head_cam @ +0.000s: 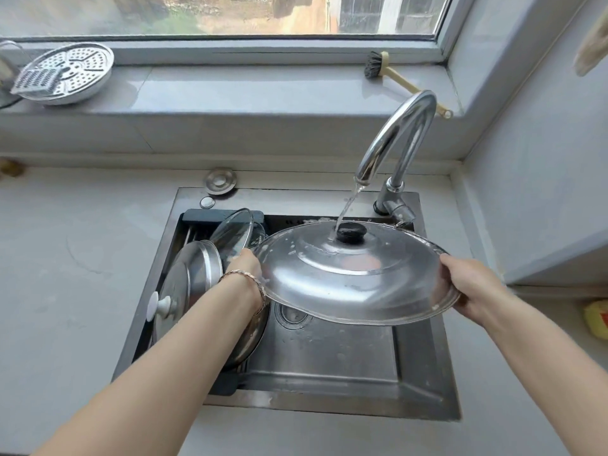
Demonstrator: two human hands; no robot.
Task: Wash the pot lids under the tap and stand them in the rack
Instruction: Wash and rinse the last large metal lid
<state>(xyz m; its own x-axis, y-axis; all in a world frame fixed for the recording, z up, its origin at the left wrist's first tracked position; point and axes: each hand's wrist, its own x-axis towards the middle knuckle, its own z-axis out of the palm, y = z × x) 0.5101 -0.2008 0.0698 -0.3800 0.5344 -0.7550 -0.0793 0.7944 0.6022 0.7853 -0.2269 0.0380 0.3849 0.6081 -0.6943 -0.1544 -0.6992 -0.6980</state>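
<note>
A large steel lid [348,278] with a black knob hangs over the sink, dome side up. My left hand [245,263] grips its left rim and my right hand [467,284] grips its right rim. Water runs from the curved tap [399,133] onto the lid beside the knob. In the dark rack [227,378] at the sink's left side stand a glass lid [232,233] at the back and a steel lid with a white knob [184,281] in front of it. A further steel rim shows under my left forearm.
The steel sink [332,360] has its drain under the held lid. On the windowsill lie a perforated steamer plate [74,72] with a grater at the left and a dish brush [388,74] at the right. A yellow object [597,319] lies on the right counter.
</note>
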